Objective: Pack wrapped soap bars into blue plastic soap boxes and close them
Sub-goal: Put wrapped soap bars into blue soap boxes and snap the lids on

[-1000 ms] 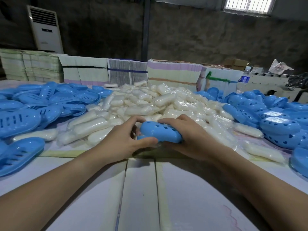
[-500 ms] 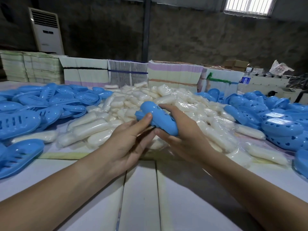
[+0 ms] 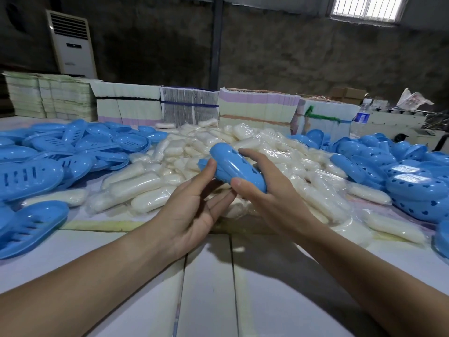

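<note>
Fingers of the right hand [image 3: 274, 190] are curling around a closed blue soap box [image 3: 237, 169] lifted above the middle soap pile [image 3: 184, 171], the left hand [image 3: 194, 205] touching its near-left end with straight fingers; likely light, stiff, slick plastic, best gripped across the seam.

There is one view only, from a wide-angle camera on the person's head. It looks forward and down along both forearms, close over the white counter [image 3: 209, 288]. It faces the far dark wall [image 3: 279, 52], where a window [image 3: 368, 7] shows at the top right.
</note>
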`<move>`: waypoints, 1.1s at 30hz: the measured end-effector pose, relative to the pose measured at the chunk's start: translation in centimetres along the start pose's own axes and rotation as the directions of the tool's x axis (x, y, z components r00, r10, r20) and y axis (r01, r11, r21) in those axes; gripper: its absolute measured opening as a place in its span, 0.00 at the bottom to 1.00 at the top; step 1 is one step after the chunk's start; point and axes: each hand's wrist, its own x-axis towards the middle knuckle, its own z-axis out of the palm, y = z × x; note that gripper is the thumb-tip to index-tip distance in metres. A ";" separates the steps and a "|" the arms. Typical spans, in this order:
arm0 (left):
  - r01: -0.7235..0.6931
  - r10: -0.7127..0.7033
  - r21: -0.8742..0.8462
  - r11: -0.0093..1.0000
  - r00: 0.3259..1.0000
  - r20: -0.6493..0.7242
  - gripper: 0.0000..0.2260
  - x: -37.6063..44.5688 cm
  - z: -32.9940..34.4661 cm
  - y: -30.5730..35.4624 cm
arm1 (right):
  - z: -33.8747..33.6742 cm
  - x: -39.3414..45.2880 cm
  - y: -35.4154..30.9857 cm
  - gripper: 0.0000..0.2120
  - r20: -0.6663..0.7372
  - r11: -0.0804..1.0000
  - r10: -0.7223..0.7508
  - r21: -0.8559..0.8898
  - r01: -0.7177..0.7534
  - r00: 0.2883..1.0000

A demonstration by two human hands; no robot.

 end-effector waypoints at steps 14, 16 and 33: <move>0.018 -0.027 0.176 0.984 0.999 0.045 0.22 -0.2 -0.5 0.1 | -0.7 0.1 -0.2 0.25 0.137 0.999 0.034 0.031 -0.039 0.990; 0.019 -0.029 0.182 0.983 0.998 0.054 0.22 -0.2 -0.5 0.1 | -0.9 0.0 -0.2 0.28 0.160 0.999 0.039 -0.025 -0.035 0.986; -0.279 0.122 0.754 0.595 0.958 0.259 0.23 -0.2 -1.3 0.9 | -3.1 0.1 -0.2 0.17 0.010 0.959 -0.225 -0.173 0.224 0.974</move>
